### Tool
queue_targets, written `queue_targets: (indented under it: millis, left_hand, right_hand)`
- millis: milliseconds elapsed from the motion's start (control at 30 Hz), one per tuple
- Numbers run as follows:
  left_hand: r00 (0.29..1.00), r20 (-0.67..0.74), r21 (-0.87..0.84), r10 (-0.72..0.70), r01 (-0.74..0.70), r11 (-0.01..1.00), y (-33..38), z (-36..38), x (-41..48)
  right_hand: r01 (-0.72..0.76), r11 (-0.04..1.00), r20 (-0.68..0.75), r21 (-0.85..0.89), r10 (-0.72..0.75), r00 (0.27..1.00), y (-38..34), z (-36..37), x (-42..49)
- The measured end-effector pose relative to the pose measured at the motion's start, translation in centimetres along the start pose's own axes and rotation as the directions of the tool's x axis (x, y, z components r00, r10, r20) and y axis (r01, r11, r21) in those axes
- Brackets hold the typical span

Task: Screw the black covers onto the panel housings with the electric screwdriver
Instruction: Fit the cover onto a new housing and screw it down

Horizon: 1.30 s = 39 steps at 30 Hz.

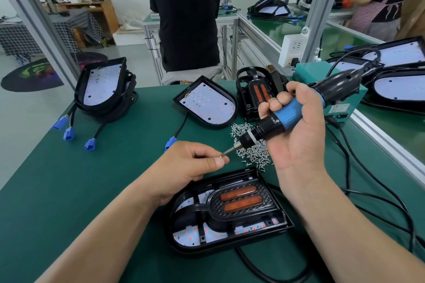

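Closest lies a housing (218,251) with a black cover (243,217) set in it, its upper left corner hidden by the left hand (193,165). That hand pinches a screw (221,156), barely discernible, against the bit tip. The right hand (299,140) is wrapped around the screwdriver (285,117), tilted above a screw pile (255,153) on the green surface (92,179); the cord runs out of frame.

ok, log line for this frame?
step: loading screw | left hand: pinches small silver screw at bit tip | right hand: grips blue-black electric screwdriver | black plastic cover: in near panel housing
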<state>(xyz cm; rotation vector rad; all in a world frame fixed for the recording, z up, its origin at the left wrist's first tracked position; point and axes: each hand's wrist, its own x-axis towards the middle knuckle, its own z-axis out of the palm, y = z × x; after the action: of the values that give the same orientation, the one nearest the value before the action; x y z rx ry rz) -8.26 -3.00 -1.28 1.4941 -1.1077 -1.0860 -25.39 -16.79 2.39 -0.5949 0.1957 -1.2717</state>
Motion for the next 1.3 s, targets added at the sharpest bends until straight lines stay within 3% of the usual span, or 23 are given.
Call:
queue_targets:
  millis: [167,433,700,900,1067,1300]
  left_hand:
    - [0.999,-0.033,0.073,0.009,-0.006,0.997,0.0,0.0,0.0]
    - [0.999,0.025,0.122,0.030,-0.033,0.992,0.3,-0.1,-0.3]
    - [0.998,0.047,0.101,0.052,-0.057,0.993,0.2,-0.2,-0.4]
    - [0.975,-0.176,0.205,0.138,-0.101,0.974,0.3,-0.1,-0.1]
    - [0.945,-0.256,0.377,0.202,-0.095,0.921,0.3,0.9,0.0]
    - [0.972,-0.180,0.247,0.150,-0.103,0.964,0.3,0.2,-0.2]
  right_hand:
    - [0.009,0.999,0.071,-0.051,-0.006,0.997,-0.1,0.4,-0.1]
    - [-0.004,0.998,0.032,-0.066,0.006,0.999,0.1,0.0,-0.1]
    - [0.003,0.998,0.163,-0.055,0.006,0.987,-0.2,0.4,-0.4]
    - [0.007,0.994,-0.097,-0.106,-0.017,0.995,0.7,0.5,-0.4]
    - [-0.030,0.993,-0.160,-0.114,0.011,0.987,0.9,0.1,0.0]
    - [-0.019,0.998,0.071,-0.052,0.023,0.997,0.6,0.0,-0.4]
